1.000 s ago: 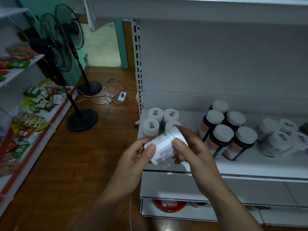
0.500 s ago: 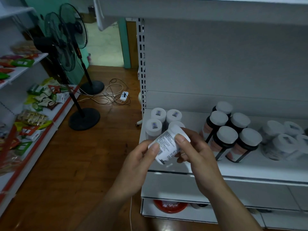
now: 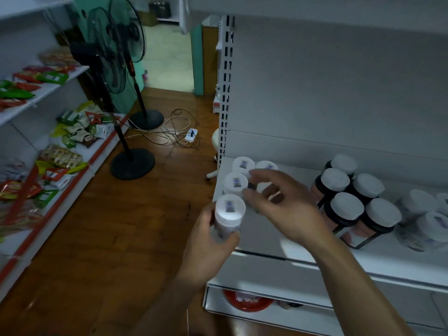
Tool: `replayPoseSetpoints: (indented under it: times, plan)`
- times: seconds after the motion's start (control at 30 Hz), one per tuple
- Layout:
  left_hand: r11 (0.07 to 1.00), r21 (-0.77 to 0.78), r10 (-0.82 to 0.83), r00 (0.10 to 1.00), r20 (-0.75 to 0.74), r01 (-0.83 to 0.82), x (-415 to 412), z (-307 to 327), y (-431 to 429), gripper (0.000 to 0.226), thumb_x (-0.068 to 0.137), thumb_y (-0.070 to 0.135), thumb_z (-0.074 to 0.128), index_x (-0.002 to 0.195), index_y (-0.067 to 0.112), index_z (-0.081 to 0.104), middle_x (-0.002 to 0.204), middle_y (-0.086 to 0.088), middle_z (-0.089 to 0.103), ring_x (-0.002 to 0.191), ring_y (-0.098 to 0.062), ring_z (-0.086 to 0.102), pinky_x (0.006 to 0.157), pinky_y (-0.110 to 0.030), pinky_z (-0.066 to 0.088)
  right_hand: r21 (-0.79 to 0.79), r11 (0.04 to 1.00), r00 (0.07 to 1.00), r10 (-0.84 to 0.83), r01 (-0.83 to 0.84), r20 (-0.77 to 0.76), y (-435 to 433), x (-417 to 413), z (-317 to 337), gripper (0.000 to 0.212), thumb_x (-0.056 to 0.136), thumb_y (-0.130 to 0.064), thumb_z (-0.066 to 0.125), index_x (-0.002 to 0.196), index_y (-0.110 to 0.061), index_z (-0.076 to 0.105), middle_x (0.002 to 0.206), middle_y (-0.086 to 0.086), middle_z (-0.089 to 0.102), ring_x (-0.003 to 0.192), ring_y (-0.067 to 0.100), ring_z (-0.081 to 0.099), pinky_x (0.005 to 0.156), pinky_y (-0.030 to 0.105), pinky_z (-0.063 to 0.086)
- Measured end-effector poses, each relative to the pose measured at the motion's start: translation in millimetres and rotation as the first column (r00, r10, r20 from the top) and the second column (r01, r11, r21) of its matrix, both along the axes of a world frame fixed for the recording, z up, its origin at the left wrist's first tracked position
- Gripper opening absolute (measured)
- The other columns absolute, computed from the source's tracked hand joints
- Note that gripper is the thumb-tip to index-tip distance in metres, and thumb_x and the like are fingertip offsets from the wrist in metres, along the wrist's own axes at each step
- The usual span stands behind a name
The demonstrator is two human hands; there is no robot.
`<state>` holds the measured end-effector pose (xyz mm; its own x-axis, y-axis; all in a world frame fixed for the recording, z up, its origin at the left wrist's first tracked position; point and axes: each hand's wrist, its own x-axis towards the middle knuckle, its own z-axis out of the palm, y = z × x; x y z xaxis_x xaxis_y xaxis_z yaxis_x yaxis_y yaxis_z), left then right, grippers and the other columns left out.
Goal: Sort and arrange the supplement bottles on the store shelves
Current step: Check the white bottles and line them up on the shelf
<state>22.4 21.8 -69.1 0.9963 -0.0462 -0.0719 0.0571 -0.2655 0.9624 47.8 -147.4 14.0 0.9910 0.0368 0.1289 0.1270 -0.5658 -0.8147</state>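
Observation:
My left hand (image 3: pixel 208 241) grips a white supplement bottle (image 3: pixel 228 215) upright, its sticker-marked cap facing up, just off the front left corner of the white shelf (image 3: pixel 303 257). My right hand (image 3: pixel 283 202) hovers beside it with fingers spread and loosely bent, holding nothing. Behind the hands stand three more white bottles (image 3: pixel 236 183) at the shelf's left end. Several dark bottles with white caps (image 3: pixel 346 207) cluster in the middle, and wide white jars (image 3: pixel 429 224) sit at the right.
Two black pedestal fans (image 3: pixel 114 76) stand on the wooden floor to the left, with cables and a power strip (image 3: pixel 190 135) behind them. A left-hand shelf unit (image 3: pixel 80 132) holds snack packets. A red object (image 3: pixel 247 300) lies on the lower shelf.
The bottle, earlier tilted and held by both hands, now stands upright in my left hand alone. My right hand has let go and lifted away to the right.

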Motion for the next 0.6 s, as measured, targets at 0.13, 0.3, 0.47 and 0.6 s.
replayPoseSetpoints:
  times: [0.13,0.3,0.47,0.6]
  plan:
    - [0.995,-0.005,0.104,0.995,-0.002,-0.104,8.8,-19.6,-8.0,0.064,0.076,0.02,0.082,0.122,0.042,0.043,0.13,0.011,0.05,0.118,-0.007,0.053,0.089,-0.015,0.043,-0.181,0.983,0.993,-0.007,0.028,0.116,-8.1,48.4,0.2,0.029,0.088,-0.026,0.069,0.116,-0.026,0.064,0.112,-0.01,0.063,0.098,0.009,0.059,0.088,0.027,0.046]
    - [0.988,0.049,0.141,0.989,0.054,-0.143,16.2,-30.5,-16.0,0.06,0.074,0.023,0.083,0.11,0.052,0.044,0.119,0.018,0.054,0.111,0.0,0.053,0.087,-0.013,0.043,-0.389,0.919,0.997,0.071,-0.058,0.019,-14.4,93.0,-15.7,0.043,0.089,-0.019,0.064,0.132,-0.019,0.057,0.138,0.002,0.053,0.126,0.022,0.046,0.095,0.023,0.031]
    - [0.983,0.077,0.159,0.984,0.081,-0.166,20.9,-33.3,-19.1,0.063,0.073,0.018,0.084,0.105,0.055,0.044,0.109,0.029,0.054,0.105,0.015,0.05,0.078,-0.003,0.04,-0.412,0.88,0.968,0.181,-0.238,-0.172,-15.5,113.6,-21.5,0.056,0.088,-0.02,0.069,0.139,-0.019,0.048,0.143,0.004,0.048,0.129,0.022,0.045,0.094,0.025,0.031]
    - [0.982,0.084,0.164,0.984,0.066,-0.169,20.5,-35.0,-19.1,0.062,0.073,0.02,0.084,0.104,0.055,0.044,0.108,0.031,0.053,0.103,0.023,0.047,0.074,0.001,0.038,-0.434,0.861,0.96,0.197,-0.266,-0.198,-16.3,122.2,-25.4,0.055,0.085,-0.029,0.072,0.135,-0.024,0.052,0.136,0.001,0.054,0.122,0.022,0.052,0.086,0.025,0.033]
